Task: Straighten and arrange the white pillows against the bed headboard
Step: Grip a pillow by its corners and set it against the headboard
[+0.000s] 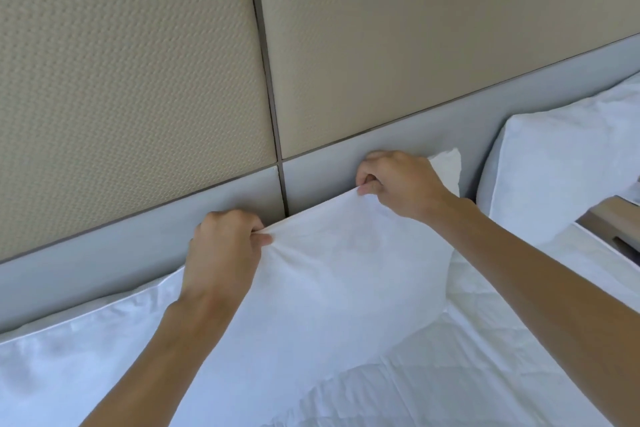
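Observation:
A white pillow (332, 274) leans against the grey headboard (104, 253) in the middle of the view. My left hand (225, 250) pinches its top edge near the left. My right hand (398, 184) grips the same edge further right, close to the pillow's upper corner. Under and to the left of it lies another white pillow (69, 357), flat along the headboard. At the right, a third white pillow (554, 170) stands tilted against the headboard.
Beige padded wall panels (138, 62) rise above the headboard, split by a dark seam. A quilted white mattress cover (467, 357) fills the lower right. A wooden bedside unit (616, 218) shows at the right edge.

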Demonstrator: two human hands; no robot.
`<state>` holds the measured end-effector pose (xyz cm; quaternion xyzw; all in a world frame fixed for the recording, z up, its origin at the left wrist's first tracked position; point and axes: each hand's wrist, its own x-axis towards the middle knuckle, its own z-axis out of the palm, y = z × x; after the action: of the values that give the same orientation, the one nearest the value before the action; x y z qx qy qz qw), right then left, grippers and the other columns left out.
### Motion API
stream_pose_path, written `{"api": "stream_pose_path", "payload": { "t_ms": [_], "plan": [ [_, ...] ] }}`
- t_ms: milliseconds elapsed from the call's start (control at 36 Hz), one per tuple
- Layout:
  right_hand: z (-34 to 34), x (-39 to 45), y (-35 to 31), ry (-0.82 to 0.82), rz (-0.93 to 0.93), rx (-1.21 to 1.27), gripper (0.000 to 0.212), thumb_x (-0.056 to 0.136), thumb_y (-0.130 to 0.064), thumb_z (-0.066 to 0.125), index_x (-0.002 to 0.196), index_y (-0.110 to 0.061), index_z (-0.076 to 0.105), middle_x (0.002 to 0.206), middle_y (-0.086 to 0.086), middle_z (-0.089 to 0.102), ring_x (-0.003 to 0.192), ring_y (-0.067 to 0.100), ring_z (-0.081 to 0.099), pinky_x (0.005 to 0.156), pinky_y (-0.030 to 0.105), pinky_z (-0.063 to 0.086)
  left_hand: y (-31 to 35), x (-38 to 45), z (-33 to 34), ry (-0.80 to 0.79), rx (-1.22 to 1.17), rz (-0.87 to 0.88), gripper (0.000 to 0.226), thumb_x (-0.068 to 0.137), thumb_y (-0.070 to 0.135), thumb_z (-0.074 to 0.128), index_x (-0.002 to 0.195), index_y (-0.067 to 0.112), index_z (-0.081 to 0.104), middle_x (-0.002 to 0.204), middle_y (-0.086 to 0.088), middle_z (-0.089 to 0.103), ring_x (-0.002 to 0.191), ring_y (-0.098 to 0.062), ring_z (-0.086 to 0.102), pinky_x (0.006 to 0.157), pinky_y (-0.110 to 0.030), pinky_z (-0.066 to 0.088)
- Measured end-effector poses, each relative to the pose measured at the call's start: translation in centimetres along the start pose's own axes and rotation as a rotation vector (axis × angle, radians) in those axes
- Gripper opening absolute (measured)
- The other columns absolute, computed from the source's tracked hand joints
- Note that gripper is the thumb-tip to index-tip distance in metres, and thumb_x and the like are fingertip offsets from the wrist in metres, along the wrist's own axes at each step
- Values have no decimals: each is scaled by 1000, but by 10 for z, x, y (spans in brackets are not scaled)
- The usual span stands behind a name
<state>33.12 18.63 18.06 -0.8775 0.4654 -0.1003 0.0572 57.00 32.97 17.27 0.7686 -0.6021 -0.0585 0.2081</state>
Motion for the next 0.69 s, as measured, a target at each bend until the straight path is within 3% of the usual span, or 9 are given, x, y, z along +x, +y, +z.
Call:
{"api": "stream_pose_path", "payload": {
  "t_ms": [83,139,222,333,444,556,694],
  "plan": [
    [-5,-3,21,15,-23,-15,15,91,-13,58,85,-27,61,97,-12,59,87,15,58,66,32,46,5,0,3,12,24,19,17,85,25,70,71,16,66,66,1,64,71,-28,59,62,-35,49],
    [-12,-6,42,-35,9,-48,14,92,-18,59,94,-31,63,103,-15,60,94,14,58,72,35,50,13,3,6,-2,44,38,18,88,33,67,76,20,66,72,4,65,75,-26,59,63,-32,44],
    [-23,-11,75,-151,78,-67,16,92,-26,61,104,-35,64,112,-16,59,104,15,56,80,36,47,27,8,13,-26,65,85,30,87,46,63,74,19,62,69,5,61,73,-25,57,62,-30,40],
    [-33,-12,104,-165,150,-112,20,91,-23,59,105,-37,64,115,-16,59,107,16,54,79,34,43,47,15,25,-66,108,101,36,87,50,62,75,16,60,69,2,59,73,-27,57,62,-31,40],
    [-34,-10,117,-90,204,-170,14,93,-17,57,95,-30,63,107,-11,63,98,20,56,75,34,42,52,21,28,-48,70,90,28,89,37,65,74,14,63,70,-2,61,74,-30,57,63,-33,42],
    [-37,-9,120,53,279,-172,23,91,-7,54,93,-28,64,98,-12,66,97,23,57,73,33,37,44,27,27,38,41,123,31,85,33,71,64,11,62,59,-2,57,64,-31,55,57,-30,38],
    [-27,-15,121,141,277,-63,14,93,-15,58,91,-26,66,100,-10,65,95,21,57,76,35,44,36,30,31,49,89,191,32,85,33,71,62,15,60,55,3,51,60,-29,54,55,-30,37]
  ]
}}
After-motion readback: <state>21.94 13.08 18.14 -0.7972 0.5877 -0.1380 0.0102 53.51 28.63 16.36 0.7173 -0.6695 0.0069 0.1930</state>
